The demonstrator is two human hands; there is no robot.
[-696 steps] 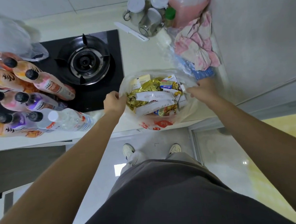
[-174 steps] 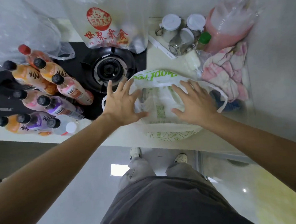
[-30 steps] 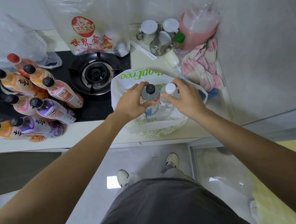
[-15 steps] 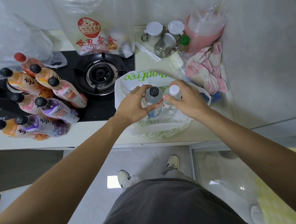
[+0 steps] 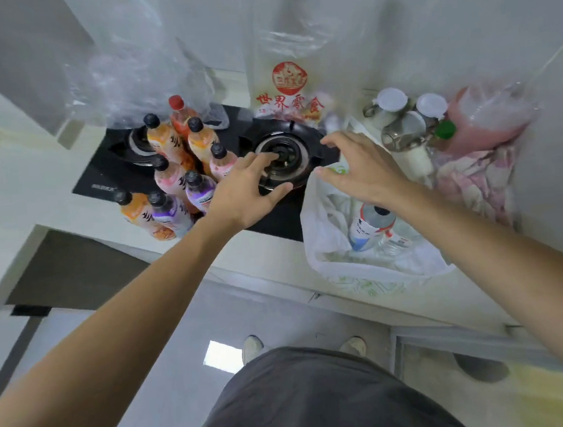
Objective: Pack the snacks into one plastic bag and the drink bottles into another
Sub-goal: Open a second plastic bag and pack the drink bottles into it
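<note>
1. Left hand (image 5: 243, 191) empty, fingers spread, above stove (image 5: 281, 158).
2. Right hand (image 5: 360, 168) empty, fingers loose, over white bag (image 5: 324, 240).
3. 2 bottles (image 5: 366, 231) inside bag, bench 4 o'clock.
4. Bottle cluster (image 5: 180, 175) at 10 o'clock.

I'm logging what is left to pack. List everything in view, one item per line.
Drink bottles standing on the black hob: nine, orange, pink, purple, red; left.
Bottles in the white plastic bag: two, one black-capped, one clear; right.
White plastic bag with green print: one; counter edge.
Clear bag with red print: one; behind the burner.
Gas burner: one, black; centre.
Lidded jars: several, white-capped; back right.
Pink cloth: one; right.
Left hand: open, over the hob.
Right hand: open, above the white bag.
</note>
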